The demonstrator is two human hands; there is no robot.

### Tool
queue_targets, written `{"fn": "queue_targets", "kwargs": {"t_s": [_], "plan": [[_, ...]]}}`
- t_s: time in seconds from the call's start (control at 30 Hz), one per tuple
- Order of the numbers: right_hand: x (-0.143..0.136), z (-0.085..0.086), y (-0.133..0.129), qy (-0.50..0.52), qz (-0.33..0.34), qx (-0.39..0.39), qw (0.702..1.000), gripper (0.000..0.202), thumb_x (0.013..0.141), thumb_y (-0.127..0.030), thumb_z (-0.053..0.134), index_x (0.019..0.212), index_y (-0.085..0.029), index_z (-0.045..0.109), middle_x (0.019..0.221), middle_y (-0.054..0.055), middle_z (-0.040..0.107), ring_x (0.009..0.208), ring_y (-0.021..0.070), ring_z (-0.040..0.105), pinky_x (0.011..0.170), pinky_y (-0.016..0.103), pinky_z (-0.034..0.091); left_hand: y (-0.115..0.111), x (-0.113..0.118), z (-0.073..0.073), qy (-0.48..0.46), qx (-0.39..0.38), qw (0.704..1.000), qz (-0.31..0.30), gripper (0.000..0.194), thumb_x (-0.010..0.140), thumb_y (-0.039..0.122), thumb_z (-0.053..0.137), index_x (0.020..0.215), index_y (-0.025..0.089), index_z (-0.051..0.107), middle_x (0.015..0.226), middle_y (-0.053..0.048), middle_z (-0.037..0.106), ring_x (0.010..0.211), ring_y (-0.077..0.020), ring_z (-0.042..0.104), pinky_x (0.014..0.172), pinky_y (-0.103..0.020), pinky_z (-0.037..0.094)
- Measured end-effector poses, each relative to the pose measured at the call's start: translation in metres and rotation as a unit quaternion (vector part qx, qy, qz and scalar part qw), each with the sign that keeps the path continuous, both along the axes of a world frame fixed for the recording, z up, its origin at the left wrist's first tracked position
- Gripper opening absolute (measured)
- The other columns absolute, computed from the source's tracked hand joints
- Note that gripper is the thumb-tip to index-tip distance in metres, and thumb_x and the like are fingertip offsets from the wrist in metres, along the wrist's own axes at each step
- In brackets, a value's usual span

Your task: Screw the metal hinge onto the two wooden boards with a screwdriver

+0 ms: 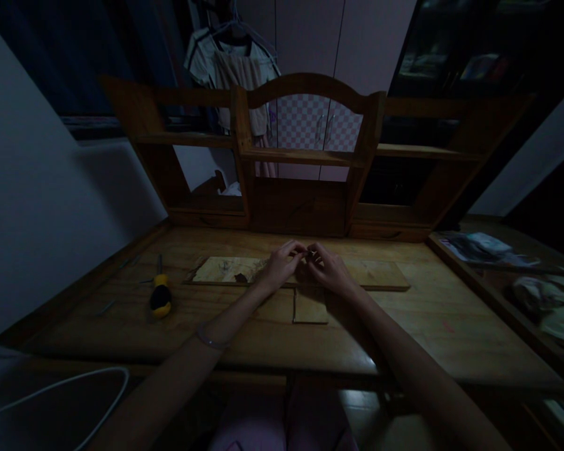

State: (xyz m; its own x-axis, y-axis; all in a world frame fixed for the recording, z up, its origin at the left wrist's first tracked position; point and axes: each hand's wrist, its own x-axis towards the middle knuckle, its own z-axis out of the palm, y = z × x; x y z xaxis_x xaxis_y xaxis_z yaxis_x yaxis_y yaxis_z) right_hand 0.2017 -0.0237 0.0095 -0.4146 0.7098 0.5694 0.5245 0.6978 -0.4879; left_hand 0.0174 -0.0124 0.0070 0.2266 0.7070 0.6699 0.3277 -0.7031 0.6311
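My left hand (282,263) and my right hand (326,268) meet fingertip to fingertip over a long wooden board (378,274) lying across the desk. Both hands are closed in a pinch. A tiny dark thing shows between the fingertips, too small and dim to name. A short wooden piece (310,307) lies flat on the near side of the board, below my hands. The board's left end is splintered, with a dark patch (240,277) on it.
A yellow and black screwdriver (160,297) lies at the left of the wooden desk (244,338), near several thin metal pieces. Behind rises a wooden shelf unit (305,156). A white cable (98,373) loops at lower left. Cloth and papers (489,247) lie at the right.
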Motion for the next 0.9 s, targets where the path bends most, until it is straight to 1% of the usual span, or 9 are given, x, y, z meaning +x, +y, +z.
{"fn": "queue_targets", "kwargs": {"t_s": [0.17, 0.33, 0.43, 0.57, 0.7, 0.83, 0.9], "plan": [[-0.0002, 0.0009, -0.0007, 0.007, -0.016, 0.005, 1.0, 0.015, 0.094, -0.031, 0.054, 0.107, -0.023, 0.055, 0.092, 0.003, 0.067, 0.073, 0.0151, 0.065, 0.068, 0.027, 0.049, -0.0001, 0.0016, -0.0001, -0.009, -0.009, 1.0, 0.019, 0.008, 0.091, 0.014, 0.059, 0.092, 0.02, 0.062, 0.091, -0.001, 0.066, 0.088, -0.0147, 0.065, 0.079, -0.026, 0.053], [-0.0001, 0.0036, -0.0013, 0.018, -0.041, 0.007, 0.999, 0.017, 0.097, -0.038, 0.052, 0.106, -0.023, 0.057, 0.087, 0.003, 0.067, 0.069, 0.0156, 0.063, 0.065, 0.027, 0.049, -0.0006, 0.0018, 0.0023, -0.034, -0.025, 0.998, 0.041, 0.002, 0.092, 0.02, 0.059, 0.091, 0.02, 0.061, 0.089, -0.001, 0.067, 0.085, -0.0148, 0.067, 0.077, -0.025, 0.054], [-0.0002, 0.0049, -0.002, 0.024, -0.048, 0.007, 0.999, 0.017, 0.099, -0.037, 0.05, 0.104, -0.023, 0.058, 0.087, 0.004, 0.067, 0.071, 0.0161, 0.064, 0.064, 0.027, 0.049, -0.0001, 0.0013, 0.0033, -0.056, -0.036, 0.996, 0.054, 0.003, 0.09, 0.023, 0.063, 0.088, 0.02, 0.063, 0.087, -0.001, 0.069, 0.082, -0.0155, 0.069, 0.077, -0.026, 0.055], [-0.0007, 0.005, -0.0024, 0.022, -0.036, 0.007, 0.999, 0.016, 0.098, -0.037, 0.05, 0.102, -0.023, 0.059, 0.089, 0.003, 0.067, 0.071, 0.0153, 0.064, 0.063, 0.027, 0.049, 0.0008, 0.0001, 0.0036, -0.077, -0.058, 0.994, 0.059, 0.006, 0.087, 0.025, 0.066, 0.087, 0.019, 0.064, 0.087, -0.002, 0.072, 0.082, -0.0165, 0.071, 0.079, -0.028, 0.056], [-0.0018, 0.0028, -0.0001, 0.018, -0.029, 0.006, 0.999, 0.017, 0.098, -0.038, 0.052, 0.106, -0.024, 0.058, 0.095, 0.003, 0.068, 0.072, 0.0148, 0.065, 0.066, 0.027, 0.051, 0.0012, -0.0008, 0.0038, -0.084, -0.07, 0.992, 0.061, 0.008, 0.086, 0.026, 0.066, 0.088, 0.019, 0.066, 0.086, -0.001, 0.072, 0.081, -0.016, 0.071, 0.078, -0.026, 0.055], [-0.0022, -0.0002, 0.0034, 0.019, -0.043, 0.006, 0.999, 0.025, 0.096, -0.04, 0.055, 0.115, -0.025, 0.053, 0.103, 0.004, 0.069, 0.07, 0.0146, 0.065, 0.063, 0.028, 0.051, 0.0006, 0.0002, 0.0039, -0.084, -0.061, 0.993, 0.055, 0.007, 0.085, 0.025, 0.066, 0.088, 0.019, 0.065, 0.087, -0.001, 0.072, 0.082, -0.0156, 0.071, 0.078, -0.026, 0.056], [-0.0019, -0.0012, 0.0041, 0.011, -0.048, 0.008, 0.999, 0.027, 0.096, -0.04, 0.056, 0.118, -0.025, 0.053, 0.103, 0.003, 0.07, 0.069, 0.0144, 0.065, 0.062, 0.028, 0.05, -0.0006, 0.0012, 0.004, -0.079, -0.053, 0.994, 0.049, 0.006, 0.086, 0.024, 0.066, 0.088, 0.019, 0.065, 0.086, -0.001, 0.072, 0.081, -0.0154, 0.071, 0.078, -0.026, 0.056]]}}
